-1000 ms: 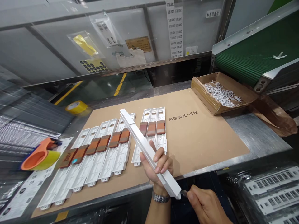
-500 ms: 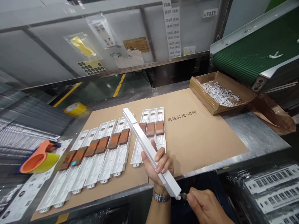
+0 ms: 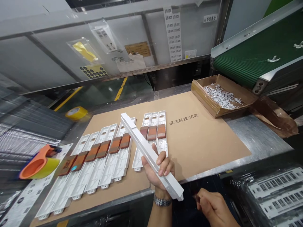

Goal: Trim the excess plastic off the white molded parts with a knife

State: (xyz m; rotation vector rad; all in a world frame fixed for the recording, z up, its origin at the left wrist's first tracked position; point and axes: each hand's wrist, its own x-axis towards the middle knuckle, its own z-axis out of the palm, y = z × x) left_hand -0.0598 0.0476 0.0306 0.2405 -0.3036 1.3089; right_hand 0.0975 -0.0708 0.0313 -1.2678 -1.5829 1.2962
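My left hand (image 3: pixel 159 167), with a metal-band watch at the wrist, is wrapped round a long white plastic strip (image 3: pixel 139 138). The strip slants from upper left to lower right above the table. Just right of its lower end is my right hand (image 3: pixel 210 203), closed, thumb and forefinger pinched around something small and dark that I cannot make out. The two hands are apart. Behind the strip lie several similar white strips (image 3: pixel 101 170) in a row, with brown blocks (image 3: pixel 103 149) across them; a smaller group (image 3: pixel 162 143) is partly hidden by my left hand.
A cardboard sheet (image 3: pixel 203 145) covers much of the metal table. At the back right, a cardboard box (image 3: pixel 208 105) of small white pieces stands below a green conveyor (image 3: pixel 246 63). Yellow tape (image 3: pixel 77 113) and an orange tape dispenser (image 3: pixel 33 165) are left. Slotted white panels (image 3: pixel 276 183) lie lower right.
My right hand has moved right, away from the strip's lower end, where a small tool tip was at it. My left hand keeps its hold; the strip has shifted slightly. White pieces on the conveyor moved left.
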